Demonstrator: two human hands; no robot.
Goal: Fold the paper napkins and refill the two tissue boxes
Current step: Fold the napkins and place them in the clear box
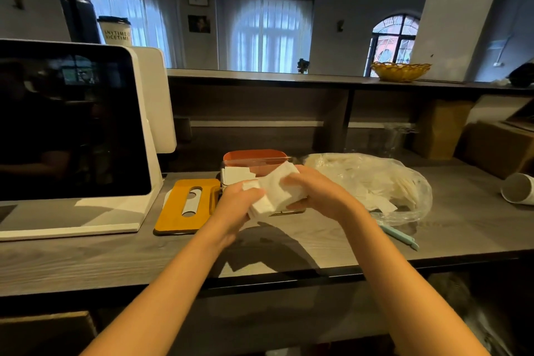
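Grip: left hand (237, 202) and right hand (313, 191) both clasp one napkin stack (274, 193), fingers curled round its ends.
Stack position: held between the hands, above the counter (86, 257).
Progress: open tissue box (254, 162), just behind the grip, part-filled; second box not identifiable.
Lid: yellow lid (187, 205) lies off, left of grip.
Supply: napkin bag (372, 182), right of grip, holds more.

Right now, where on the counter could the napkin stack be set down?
Bare counter runs along the near edge, in front of the yellow lid and screen base. Crowded behind both hands: tissue box, plastic bag, pen.
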